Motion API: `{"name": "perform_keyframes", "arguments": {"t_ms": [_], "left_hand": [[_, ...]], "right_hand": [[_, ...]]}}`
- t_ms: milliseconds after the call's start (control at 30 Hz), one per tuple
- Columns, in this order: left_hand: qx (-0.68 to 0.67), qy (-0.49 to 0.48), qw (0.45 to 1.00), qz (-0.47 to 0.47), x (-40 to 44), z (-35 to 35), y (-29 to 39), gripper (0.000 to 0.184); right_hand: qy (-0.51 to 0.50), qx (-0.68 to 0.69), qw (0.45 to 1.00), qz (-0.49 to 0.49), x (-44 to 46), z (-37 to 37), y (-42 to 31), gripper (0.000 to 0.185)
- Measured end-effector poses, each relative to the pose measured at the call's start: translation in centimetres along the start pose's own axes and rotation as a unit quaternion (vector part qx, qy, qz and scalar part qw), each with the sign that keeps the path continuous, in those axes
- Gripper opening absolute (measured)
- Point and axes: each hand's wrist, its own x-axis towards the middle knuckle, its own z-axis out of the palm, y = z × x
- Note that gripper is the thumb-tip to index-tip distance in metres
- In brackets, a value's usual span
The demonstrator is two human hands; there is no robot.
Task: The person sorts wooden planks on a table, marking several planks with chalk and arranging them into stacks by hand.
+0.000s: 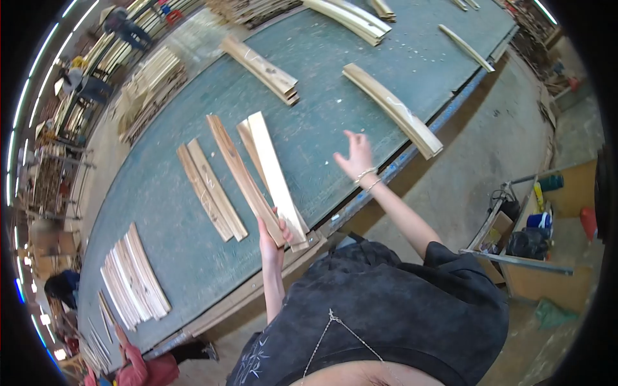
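White scrawl on the marked pair (212, 190), two boards lying left of your grip; looks handwritten, can't make it out. Pale line marks also on the front stack (393, 109), near the table edge. Light print low on your dark shirt (386, 289), too small to read.

Surface: blue-green table (315, 135), scuffed, pale chips scattered toward the far right. Pale stack (135, 276) sits fanned at the left end, far stack (261, 69) across from you, thin strip (467, 48) by the right-hand edge.

Room: workshop, concrete floor (450, 167), lights (60, 354) down the left side, lumber (151, 90) piled beyond the table. Two people (125, 29) up left. Another person in a red sleeve (138, 367) has a hand at the table's left end, near narrow strips (105, 313). Cart (576, 199) on your right carries a black bag (528, 243) and a blue-and-white roll (539, 222).

Hands: your left hand (270, 231) is wrapped around the near end of the brown board (238, 170), fingers curled over its right side. Board points away from you across the table; can't tell if it's lifted. Pale board (273, 167) is just right of it, second brown board (248, 141) partly hidden between; can't tell if your fingers touch either. Your right hand (356, 157) is spread, thumb away from fingers, slightly blurred, over the table between pale board and front stack. Bracelets (367, 175) on that wrist, forearm angled in from the right.
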Motion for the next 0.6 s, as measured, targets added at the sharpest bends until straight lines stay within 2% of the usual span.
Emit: {"name": "perform_keyframes", "arguments": {"t_ms": [67,167,200,233,267,300,333,367,400,467,500,600], "left_hand": [[0.106,-0.036,0.994,0.009,-0.5,1.8,-0.4,0.052],[0.077,-0.085,0.993,-0.034,0.2,4.4,-2.1,0.051],[0.111,-0.103,0.987,-0.049,0.8,5.5,-3.0,0.051],[0.149,-0.12,0.98,-0.059,1.5,6.5,-3.9,0.051],[0.156,-0.113,0.978,-0.077,2.5,7.3,-5.4,0.05],[0.221,-0.112,0.967,-0.066,3.3,8.5,-6.7,0.049],[0.187,-0.121,0.97,-0.099,4.6,9.4,-8.6,0.05],[0.191,-0.119,0.968,-0.106,5.8,10.5,-10.4,0.049],[0.243,-0.1,0.959,-0.1,7.0,11.8,-12.4,0.05],[0.341,-0.081,0.934,-0.071,8.7,14.6,-15.3,0.05],[0.336,-0.074,0.937,-0.069,9.3,15.9,-16.5,0.05],[0.454,-0.016,0.891,-0.026,10.3,19.9,-19.7,0.048]], "right_hand": [[0.006,-0.131,0.99,0.05,2.9,-3.1,3.6,0.061],[0.013,-0.255,0.96,0.118,6.9,-5.2,9.0,0.067],[0.005,-0.277,0.952,0.129,8.1,-5.8,10.5,0.07],[0.012,-0.275,0.953,0.128,9.0,-6.2,12.2,0.07],[-0.025,-0.276,0.954,0.114,9.8,-6.2,13.6,0.073],[-0.062,-0.274,0.955,0.097,10.9,-6.0,14.7,0.076],[-0.054,-0.265,0.959,0.088,11.8,-5.7,15.4,0.076],[-0.11,-0.261,0.953,0.11,12.4,-5.5,16.0,0.076],[-0.167,-0.259,0.942,0.131,13.1,-5.2,16.7,0.076],[-0.194,-0.22,0.939,0.177,14.5,-5.1,17.7,0.072],[-0.234,-0.21,0.934,0.171,15.2,-5.2,18.4,0.068],[-0.302,-0.125,0.931,0.159,16.7,-7.0,19.6,0.063]]}}
